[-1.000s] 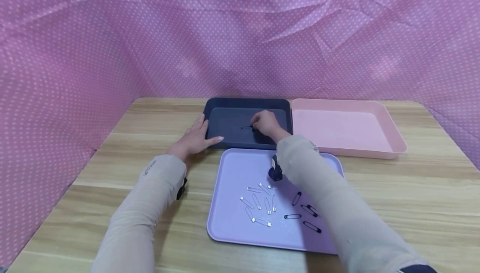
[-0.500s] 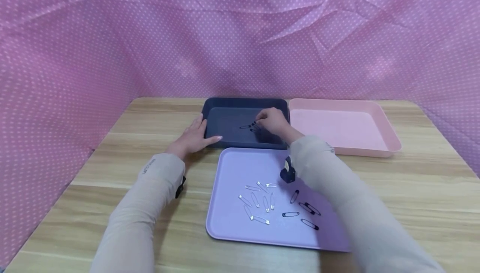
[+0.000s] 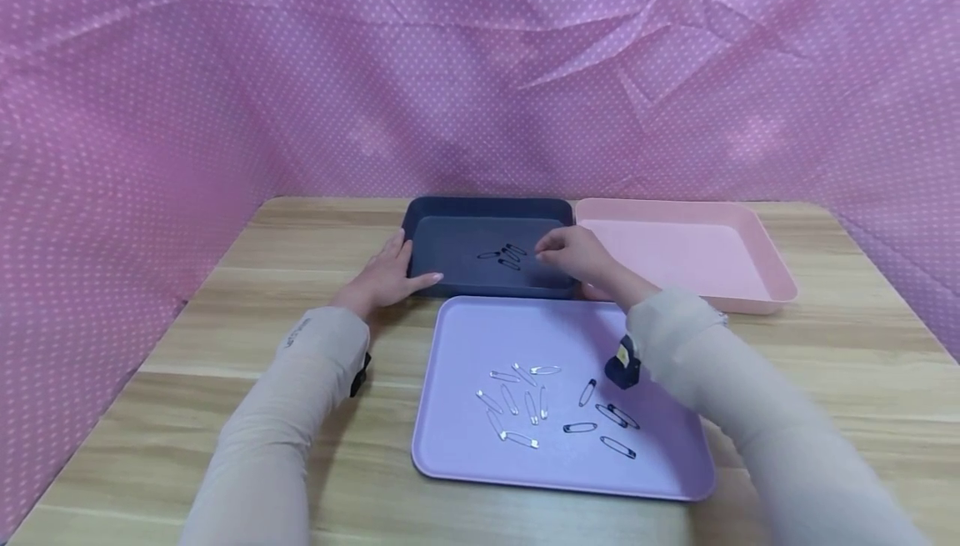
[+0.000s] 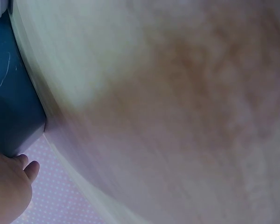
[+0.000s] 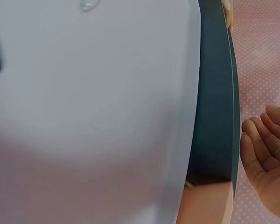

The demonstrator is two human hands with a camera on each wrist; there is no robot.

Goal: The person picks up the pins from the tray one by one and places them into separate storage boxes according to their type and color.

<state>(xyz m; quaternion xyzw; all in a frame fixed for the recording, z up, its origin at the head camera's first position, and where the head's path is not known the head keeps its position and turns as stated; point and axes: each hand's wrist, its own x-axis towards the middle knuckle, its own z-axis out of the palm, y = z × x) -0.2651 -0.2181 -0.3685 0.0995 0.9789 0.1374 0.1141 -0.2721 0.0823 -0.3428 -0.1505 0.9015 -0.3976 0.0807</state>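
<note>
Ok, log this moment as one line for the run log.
left hand rests on dark tray edge | right hand empty, above the tray | black safety pins in tray | lilac tray holds silver and black pins

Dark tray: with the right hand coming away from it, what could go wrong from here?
The right sleeve hangs low above the black safety pins on the lilac tray; a sweep could scatter them. The three pins in the dark tray blend in, so counting may slip. The left hand only rests on its rim.

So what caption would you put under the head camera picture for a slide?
Left hand rests on the dark tray holding three black safety pins; empty right hand hovers above it; more pins lie on the lilac tray.
</note>
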